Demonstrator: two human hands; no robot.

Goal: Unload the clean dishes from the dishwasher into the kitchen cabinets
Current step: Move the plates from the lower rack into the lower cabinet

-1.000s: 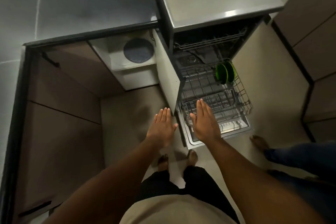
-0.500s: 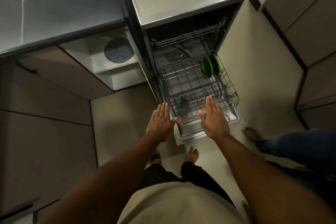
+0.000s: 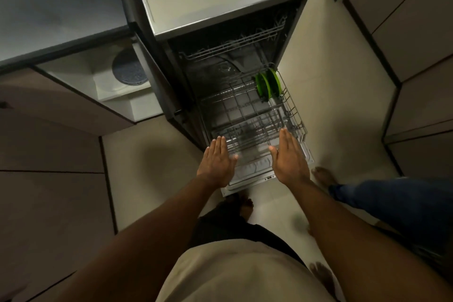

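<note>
Head view: two flat, empty hands, left hand (image 3: 217,163) and right hand (image 3: 289,158), are being held over the near end of the dishwasher's lower rack (image 3: 247,120); two green plates (image 3: 267,86) are standing far right, partly overlapping.

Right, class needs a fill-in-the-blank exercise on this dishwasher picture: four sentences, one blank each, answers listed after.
1. The plates standing in the lower rack are ____ in colour.
2. The number of plates in that rack is ____.
3. The left hand and right hand both have their fingers ____.
4. The dishwasher door is ____.

Missing words: green; two; straight; open
</note>
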